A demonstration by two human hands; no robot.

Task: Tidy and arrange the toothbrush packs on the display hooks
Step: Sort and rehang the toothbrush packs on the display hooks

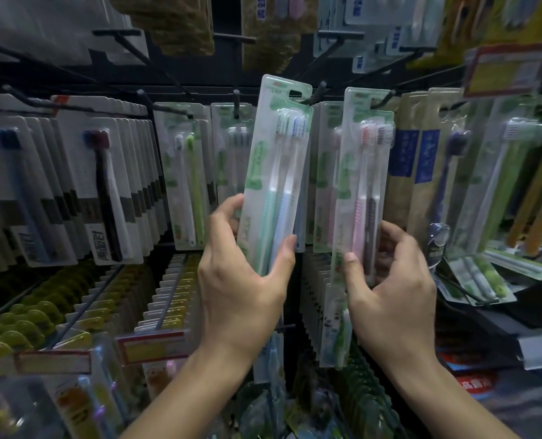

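Toothbrush packs, head view. Left hand grips the lower end of the green-blue pack, thumb on its front, fingers behind. Long axis near upright, top tilted slightly right; its hang slot sits at the tip of a black hook; threaded or not, cannot tell. Right hand grips the bottom of the pink-grey pack, also near upright, its top at the neighbouring hook. Both hands lie below their packs and the hooks above them. Judgement: left pack next needs seating onto its hook.
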